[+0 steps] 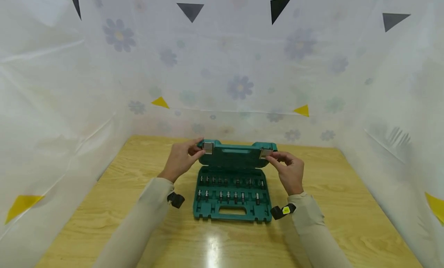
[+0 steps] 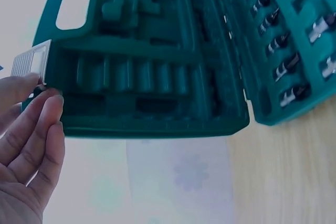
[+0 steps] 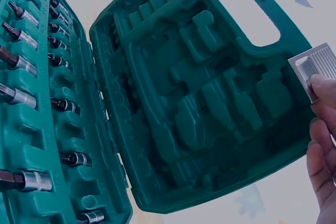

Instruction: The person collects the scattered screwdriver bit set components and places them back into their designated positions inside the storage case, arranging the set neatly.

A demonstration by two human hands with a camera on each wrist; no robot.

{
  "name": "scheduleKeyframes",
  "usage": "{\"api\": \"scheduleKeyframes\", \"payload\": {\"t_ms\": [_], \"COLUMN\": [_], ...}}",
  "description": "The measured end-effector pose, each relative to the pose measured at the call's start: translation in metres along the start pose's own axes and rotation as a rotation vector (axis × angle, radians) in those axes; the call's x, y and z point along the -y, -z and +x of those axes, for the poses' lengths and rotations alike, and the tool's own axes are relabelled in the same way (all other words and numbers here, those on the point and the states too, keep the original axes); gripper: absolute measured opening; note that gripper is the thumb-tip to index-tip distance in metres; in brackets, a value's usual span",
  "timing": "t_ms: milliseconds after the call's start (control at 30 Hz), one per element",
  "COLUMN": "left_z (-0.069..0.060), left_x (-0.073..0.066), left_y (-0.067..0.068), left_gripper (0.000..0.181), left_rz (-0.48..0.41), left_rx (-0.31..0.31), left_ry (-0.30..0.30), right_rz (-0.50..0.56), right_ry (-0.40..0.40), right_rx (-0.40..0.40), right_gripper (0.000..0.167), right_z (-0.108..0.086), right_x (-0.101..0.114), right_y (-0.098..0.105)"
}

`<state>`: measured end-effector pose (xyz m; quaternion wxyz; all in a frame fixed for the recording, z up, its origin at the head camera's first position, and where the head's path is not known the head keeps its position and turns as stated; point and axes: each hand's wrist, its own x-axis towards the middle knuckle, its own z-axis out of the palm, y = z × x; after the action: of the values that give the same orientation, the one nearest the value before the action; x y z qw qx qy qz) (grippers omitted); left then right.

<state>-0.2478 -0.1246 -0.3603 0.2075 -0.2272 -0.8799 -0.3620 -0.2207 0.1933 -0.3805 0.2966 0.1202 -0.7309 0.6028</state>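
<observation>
A green tool case (image 1: 232,212) lies open on the table, its lid (image 1: 236,157) raised at the back. Two rows of metal bit sockets (image 1: 228,195) sit in the base, with some slots vacant. My left hand (image 1: 182,156) pinches the lid's left corner at a silver latch (image 2: 32,64), thumb on the latch. At the other corner my right hand (image 1: 289,170) pinches the right latch (image 3: 315,69) between thumb and fingers. Moulded recesses line the inside of the lid, and no sockets show in them.
The case stands on a wooden table (image 1: 138,221) walled in by pale flowered sheeting (image 1: 208,48). Black and yellow triangles mark the sheeting. Each wrist wears a black strap (image 1: 177,200).
</observation>
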Motion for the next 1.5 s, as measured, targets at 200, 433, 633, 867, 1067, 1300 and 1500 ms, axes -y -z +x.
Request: {"api": "scheduleKeyframes", "payload": {"t_ms": [200, 433, 633, 867, 1067, 1300, 1500], "left_z": [0.007, 0.012, 0.016, 0.019, 0.020, 0.021, 0.024], "left_x": [0.005, 0.014, 0.020, 0.023, 0.024, 0.025, 0.028], "left_y": [0.001, -0.002, -0.007, -0.012, -0.015, -0.016, -0.020], "left_gripper": [0.039, 0.038, 0.040, 0.042, 0.044, 0.050, 0.046], "left_rz": [0.063, 0.121, 0.022, -0.138, -0.192, -0.185, -0.196], "left_rx": [0.015, -0.068, -0.053, -0.029, -0.010, -0.011, -0.010], "left_ry": [-0.041, -0.094, -0.101, -0.050, -0.003, 0.033, 0.096], "right_rz": [-0.007, 0.008, -0.025, -0.081, -0.149, -0.180, -0.202], "right_ry": [0.001, 0.018, 0.044, 0.047, 0.069, 0.128, 0.053], "right_rx": [-0.017, -0.041, -0.062, -0.084, -0.101, -0.064, 0.077], "right_gripper": [0.012, 0.011, 0.011, 0.014, 0.011, 0.024, 0.048], "right_z": [0.003, 0.010, 0.014, 0.018, 0.020, 0.030, 0.042], "right_x": [-0.002, -0.006, -0.004, -0.003, -0.003, -0.018, -0.055], "right_y": [-0.003, -0.006, -0.008, -0.009, -0.005, 0.004, 0.014]}}
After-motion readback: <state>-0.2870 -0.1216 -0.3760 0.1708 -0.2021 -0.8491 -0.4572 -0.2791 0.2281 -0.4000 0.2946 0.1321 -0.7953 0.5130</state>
